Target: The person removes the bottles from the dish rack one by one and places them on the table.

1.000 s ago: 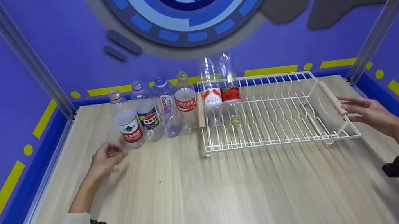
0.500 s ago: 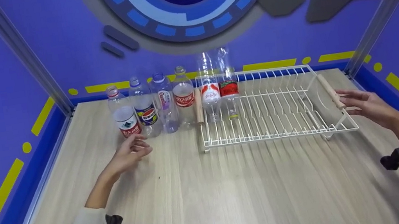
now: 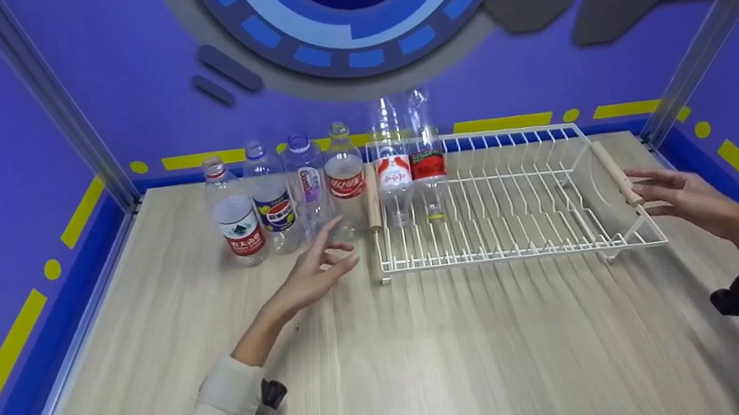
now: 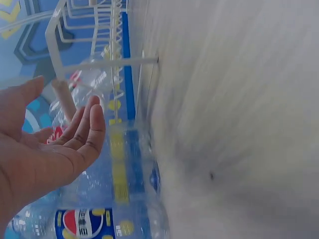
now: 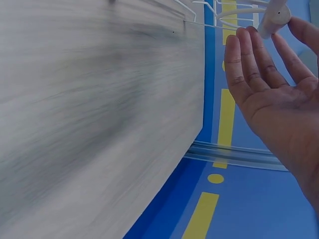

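My left hand (image 3: 313, 274) hovers over the wood-grain table in front of the clear bottles, fingers loosely extended and holding nothing. In the left wrist view the left hand (image 4: 55, 144) has its fingers close to the rack's wooden handle (image 4: 64, 97); contact cannot be told. My right hand (image 3: 695, 206) is at the right wooden handle (image 3: 617, 172) of the white wire rack (image 3: 523, 254). In the right wrist view the right hand's (image 5: 279, 94) fingers are nearly straight beside the handle end (image 5: 275, 21), seeming to touch it.
Several empty bottles stand left of the rack: red-white label (image 3: 243, 237), blue Pepsi-style label (image 3: 277, 214), purple-capped neck (image 3: 307, 180), red cola label (image 3: 346, 185). Two bottles, white-red label (image 3: 394, 173) and red-green label (image 3: 428, 166), sit upside down in the rack. Blue panels (image 3: 130, 126) enclose the table.
My left hand has moved right, from beside the leftmost bottle to near the rack's left handle. My right hand has stayed at the right handle. Bottles and rack look unmoved.
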`<state>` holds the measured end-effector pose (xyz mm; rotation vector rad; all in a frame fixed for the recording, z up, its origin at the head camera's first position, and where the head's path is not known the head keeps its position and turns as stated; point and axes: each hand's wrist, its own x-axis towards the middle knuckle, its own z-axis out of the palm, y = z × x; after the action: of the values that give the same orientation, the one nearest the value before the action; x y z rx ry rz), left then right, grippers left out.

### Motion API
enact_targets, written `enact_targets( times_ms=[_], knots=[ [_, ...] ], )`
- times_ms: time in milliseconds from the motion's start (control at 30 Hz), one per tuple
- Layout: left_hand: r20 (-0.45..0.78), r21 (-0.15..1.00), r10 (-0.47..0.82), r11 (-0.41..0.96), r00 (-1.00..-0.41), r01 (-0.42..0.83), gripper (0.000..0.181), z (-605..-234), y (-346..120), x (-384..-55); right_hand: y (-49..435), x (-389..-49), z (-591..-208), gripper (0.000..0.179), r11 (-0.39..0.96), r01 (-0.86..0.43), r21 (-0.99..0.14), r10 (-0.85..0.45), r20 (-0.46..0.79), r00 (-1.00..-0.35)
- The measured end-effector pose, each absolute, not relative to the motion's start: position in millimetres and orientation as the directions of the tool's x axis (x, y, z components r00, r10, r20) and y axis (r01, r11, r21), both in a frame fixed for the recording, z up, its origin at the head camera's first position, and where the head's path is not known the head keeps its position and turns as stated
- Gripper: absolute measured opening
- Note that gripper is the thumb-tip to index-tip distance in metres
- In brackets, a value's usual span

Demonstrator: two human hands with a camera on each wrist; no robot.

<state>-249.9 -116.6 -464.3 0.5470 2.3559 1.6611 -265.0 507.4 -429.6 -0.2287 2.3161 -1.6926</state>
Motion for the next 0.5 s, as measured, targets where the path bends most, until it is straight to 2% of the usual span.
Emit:
enact_targets(
  times_ms=[300,500],
  knots=[
    [0.089,0.927,0.560,0.256,-0.824,0.274,0.076,-468.4,-88.4,-255.9,506.2,-265.7,-422.2,0.049,0.422,0.005,-0.907,-0.287,-0.138,-0.948],
    [0.071,0.934,0.569,0.250,-0.819,0.255,0.076,-474.0,-84.2,-256.6,507.5,-266.1,-414.0,0.050,0.445,-0.063,-0.894,-0.323,-0.095,-0.942]
  ],
)
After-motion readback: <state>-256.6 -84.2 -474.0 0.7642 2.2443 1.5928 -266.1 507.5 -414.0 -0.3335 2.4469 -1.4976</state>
